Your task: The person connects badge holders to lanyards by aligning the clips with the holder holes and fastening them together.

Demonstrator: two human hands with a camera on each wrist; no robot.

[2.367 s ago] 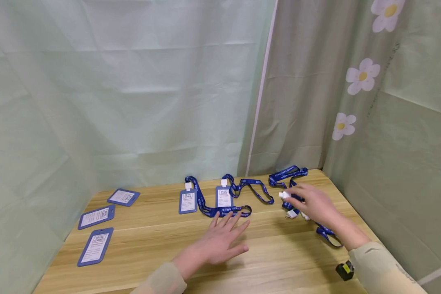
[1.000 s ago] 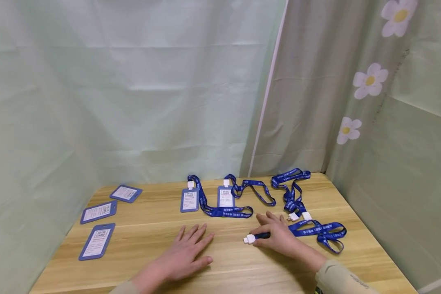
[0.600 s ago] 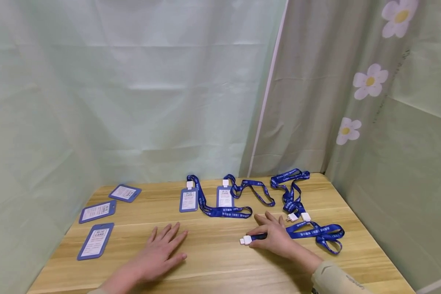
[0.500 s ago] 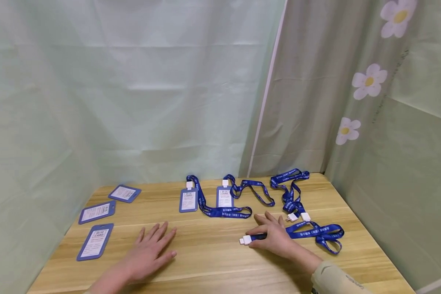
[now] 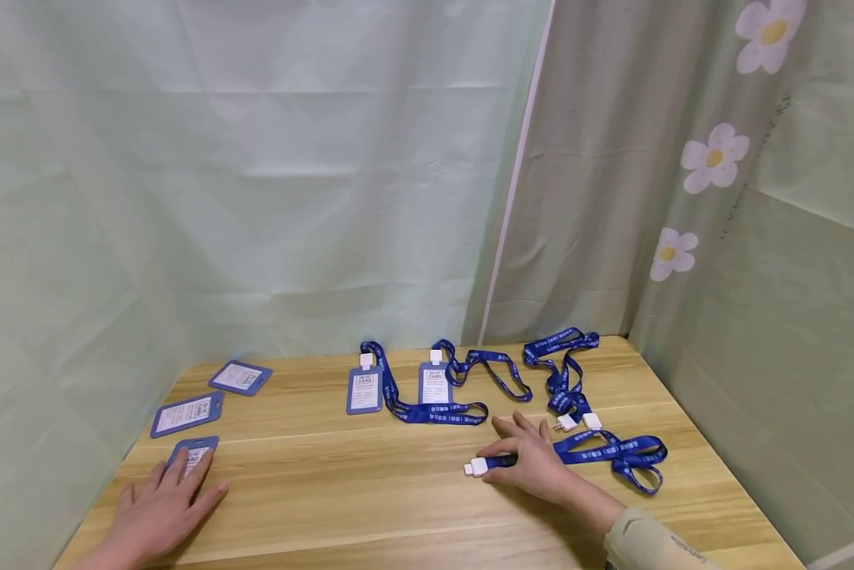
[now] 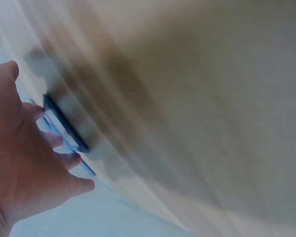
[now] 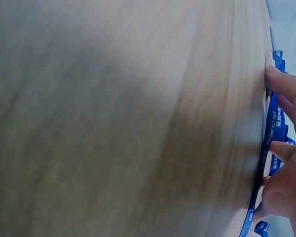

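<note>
My left hand (image 5: 159, 514) is over the nearest blue badge holder (image 5: 202, 445), fingers spread and nearly straight, covering its lower part. In the left wrist view the fingertips are close to that badge holder (image 6: 64, 123); whether they touch it I cannot tell. My right hand (image 5: 533, 463) pinches a blue lanyard (image 5: 590, 455) just behind its white clip (image 5: 478, 467), which points left. In the right wrist view the strap (image 7: 271, 128) runs beneath the fingers. Two more badge holders, one in the middle (image 5: 187, 413) and one farther back (image 5: 240, 378), lie at the left.
Two badge holders with lanyards attached, a left one (image 5: 365, 389) and a right one (image 5: 435, 384), lie at the back centre. Bunched lanyards (image 5: 565, 372) with white clips (image 5: 592, 421) lie at the back right. Curtains (image 5: 327, 198) enclose the wooden table (image 5: 370, 507).
My right hand took a lanyard from the back-right bunch, brought it toward the front centre and now stays still. My left hand swept left across the table to the nearest badge holder.
</note>
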